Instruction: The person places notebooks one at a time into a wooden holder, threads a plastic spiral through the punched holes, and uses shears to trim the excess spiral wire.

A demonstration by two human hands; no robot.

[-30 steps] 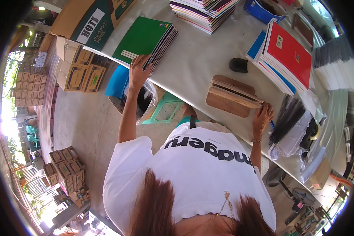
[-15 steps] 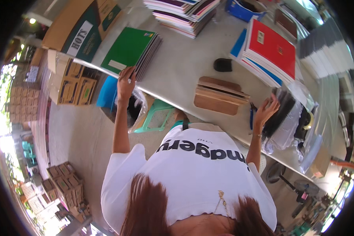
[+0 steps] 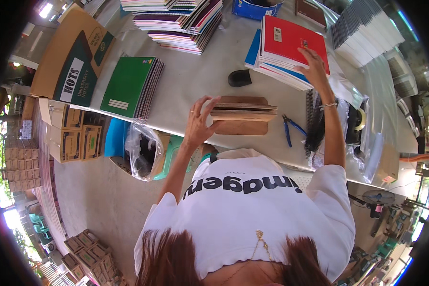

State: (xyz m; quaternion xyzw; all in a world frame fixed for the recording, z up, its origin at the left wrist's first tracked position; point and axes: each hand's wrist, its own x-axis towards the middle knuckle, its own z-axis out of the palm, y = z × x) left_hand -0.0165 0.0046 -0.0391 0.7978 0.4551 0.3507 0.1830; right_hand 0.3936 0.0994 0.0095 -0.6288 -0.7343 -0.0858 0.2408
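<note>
My left hand (image 3: pixel 201 121), fingers apart and holding nothing, is at the left end of a wooden block with upright slats (image 3: pixel 245 112) near the table's front edge. It looks close to the wood; contact is hard to tell. Farther right, my right hand (image 3: pixel 314 69) reaches over a stack of notebooks with a red cover (image 3: pixel 283 40) on top. Its fingers are spread at the cover's right side, with nothing gripped. Blue sheets or covers stick out of that stack. A pile of green spiral notebooks (image 3: pixel 127 86) lies at the left.
Blue-handled pliers (image 3: pixel 291 129) and black spiral coils (image 3: pixel 313 128) lie to the right. A black rounded object (image 3: pixel 239 78) sits mid-table. Tall notebook stacks (image 3: pixel 181 24), a blue box (image 3: pixel 257 9) and a cardboard carton (image 3: pixel 74 57) stand farther off. Below is a plastic-lined bin (image 3: pixel 145 155).
My left hand has left the green notebooks and moved right to the wooden block. My right hand has gone from beside the coils up to the red notebook. The view has shifted.
</note>
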